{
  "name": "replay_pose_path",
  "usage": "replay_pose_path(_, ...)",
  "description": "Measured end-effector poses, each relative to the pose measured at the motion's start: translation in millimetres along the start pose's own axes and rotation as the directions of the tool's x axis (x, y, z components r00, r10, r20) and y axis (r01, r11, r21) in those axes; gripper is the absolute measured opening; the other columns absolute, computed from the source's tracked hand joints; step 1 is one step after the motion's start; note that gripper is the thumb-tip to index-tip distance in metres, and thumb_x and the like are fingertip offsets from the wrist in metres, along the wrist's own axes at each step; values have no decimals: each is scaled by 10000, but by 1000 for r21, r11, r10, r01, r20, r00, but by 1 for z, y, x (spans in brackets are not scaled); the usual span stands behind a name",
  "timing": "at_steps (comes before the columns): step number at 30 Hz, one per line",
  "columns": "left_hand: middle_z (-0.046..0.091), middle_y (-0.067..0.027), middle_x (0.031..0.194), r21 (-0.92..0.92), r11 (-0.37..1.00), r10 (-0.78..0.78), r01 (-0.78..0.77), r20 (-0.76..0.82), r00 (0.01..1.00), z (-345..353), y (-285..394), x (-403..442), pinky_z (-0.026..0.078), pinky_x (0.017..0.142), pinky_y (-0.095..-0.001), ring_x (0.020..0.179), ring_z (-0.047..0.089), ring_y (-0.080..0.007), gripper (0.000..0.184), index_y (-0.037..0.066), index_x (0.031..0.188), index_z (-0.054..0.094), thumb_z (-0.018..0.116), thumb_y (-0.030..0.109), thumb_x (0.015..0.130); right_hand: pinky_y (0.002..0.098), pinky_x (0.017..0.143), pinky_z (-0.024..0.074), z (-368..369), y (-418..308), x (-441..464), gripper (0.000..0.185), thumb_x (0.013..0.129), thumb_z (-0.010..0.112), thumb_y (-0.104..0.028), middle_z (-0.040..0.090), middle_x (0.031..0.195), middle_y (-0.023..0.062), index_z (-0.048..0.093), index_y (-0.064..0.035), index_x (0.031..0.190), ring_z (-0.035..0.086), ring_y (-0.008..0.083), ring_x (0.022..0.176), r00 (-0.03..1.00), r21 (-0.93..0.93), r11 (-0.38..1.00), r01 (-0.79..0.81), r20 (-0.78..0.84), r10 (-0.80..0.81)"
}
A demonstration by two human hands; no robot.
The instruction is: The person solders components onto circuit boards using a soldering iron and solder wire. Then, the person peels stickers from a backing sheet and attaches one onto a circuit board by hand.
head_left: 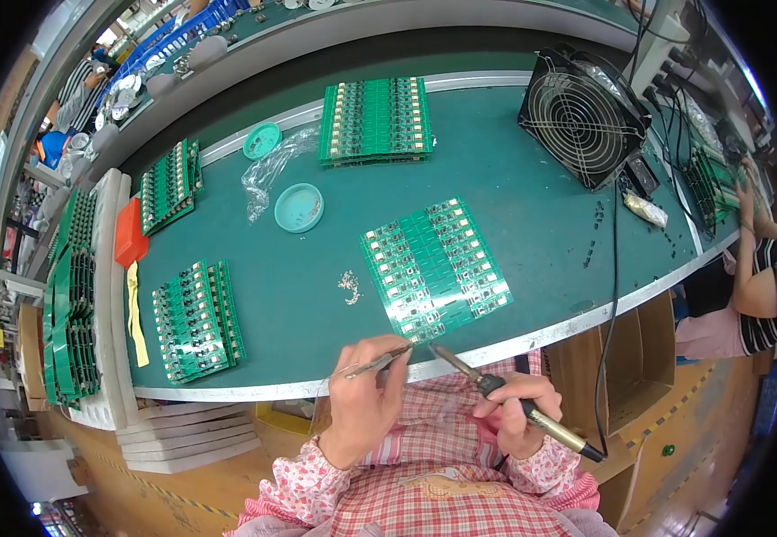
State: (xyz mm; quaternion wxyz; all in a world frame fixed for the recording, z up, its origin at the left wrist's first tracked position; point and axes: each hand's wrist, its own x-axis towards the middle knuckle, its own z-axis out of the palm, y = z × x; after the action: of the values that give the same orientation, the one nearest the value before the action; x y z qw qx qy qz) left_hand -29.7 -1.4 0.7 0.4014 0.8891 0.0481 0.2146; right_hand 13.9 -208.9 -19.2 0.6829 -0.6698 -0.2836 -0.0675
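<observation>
At the bench's front edge, my left hand (pixel 369 394) is closed on metal tweezers (pixel 379 362), their tips by the lower edge of a green circuit board panel (pixel 438 267). My right hand (pixel 523 412) grips a soldering iron (pixel 545 424) by its handle, its tip close to the same lower edge, a little right of the tweezers. Whether either tip touches the board cannot be made out. The panel lies flat with rows of small white and dark parts. Left of it is a small scatter of tiny pale components (pixel 349 287).
Board stacks stand at the back (pixel 376 122), left (pixel 196 320) and upper left (pixel 170 187). A round dish (pixel 299 208), plastic wrap (pixel 274 172) and a black fan (pixel 583 118) are on the bench. The iron's cable (pixel 615 295) crosses the right side. A co-worker's arm (pixel 748 255) is far right.
</observation>
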Motion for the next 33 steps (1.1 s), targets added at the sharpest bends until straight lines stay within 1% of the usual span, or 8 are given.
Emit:
replay_pose_path(4, 707, -135, 1002, 8, 1000, 0, 0, 7, 1000, 0, -1, -1, 546, 759, -343, 881, 687, -273, 195, 7, 1055, 638, 689, -53, 877, 298, 543, 550, 9, -2, -4, 112, 939, 636, -127, 707, 644, 61, 645, -16, 950, 700, 178, 567, 997, 1, 997, -79, 13, 79)
replay_pose_path(10, 706, -128, 1011, 14, 1000, 5, -5, 12, 1000, -1, -1, 0, 545, 762, -348, 893, 685, -273, 196, 10, 1058, 639, 692, -45, 878, 297, 555, 554, 11, 3, -7, 112, 943, 638, -126, 704, 635, 61, 646, -15, 941, 698, 178, 568, 996, -53, 995, -90, 20, 91)
replay_pose_path(13, 707, -125, 1013, 14, 1000, 12, -12, 8, 1000, -1, -1, 0, 544, 761, -348, 893, 685, -271, 198, 12, 1059, 640, 695, -42, 877, 279, 517, 519, 14, 4, -2, 151, 966, 579, -153, 670, 585, 93, 605, -7, 934, 671, 176, 517, 999, -106, 994, -19, 42, 24)
replay_pose_path(16, 708, -123, 1011, 19, 1000, 13, -13, 10, 1000, -1, -1, 0, 544, 759, -348, 892, 685, -270, 201, 14, 1061, 641, 699, -40, 876, 274, 511, 514, 16, 6, -3, 137, 956, 591, -141, 673, 587, 85, 618, -7, 938, 659, 170, 504, 999, -99, 995, 15, 32, -12)
replay_pose_path(22, 708, -124, 1010, 22, 1000, 16, -16, 10, 1000, 0, -2, 0, 544, 754, -349, 890, 685, -274, 206, 17, 1061, 641, 704, -38, 873, 300, 508, 525, 8, 4, 2, 114, 886, 692, -81, 689, 661, 70, 672, -11, 973, 658, 188, 532, 974, -159, 976, 147, 197, -115)
replay_pose_path(25, 709, -124, 1009, 19, 1000, 20, -20, 4, 1000, 0, -2, 0, 544, 752, -347, 887, 685, -275, 206, 17, 1058, 640, 707, -41, 871, 269, 471, 487, 13, 3, 7, 135, 950, 607, -130, 676, 583, 43, 648, -3, 929, 634, 150, 485, 974, -170, 967, 193, 156, -167)
replay_pose_path(31, 710, -124, 1004, 16, 1000, 5, -5, 5, 1000, 0, -1, 0, 544, 748, -345, 880, 685, -275, 211, 15, 1052, 638, 711, -46, 864, 283, 460, 498, 3, 4, -3, 107, 917, 659, -119, 687, 631, 47, 675, -15, 938, 653, 169, 521, 995, -115, 989, 98, 19, -96)
replay_pose_path(33, 711, -123, 1001, 18, 1000, 2, -2, 5, 1000, 0, -1, 0, 544, 743, -344, 877, 685, -275, 210, 13, 1051, 637, 710, -48, 863, 282, 489, 510, -2, 4, -7, 133, 938, 630, -146, 687, 617, 42, 665, -18, 933, 659, 165, 528, 997, -138, 988, 64, -37, -70)
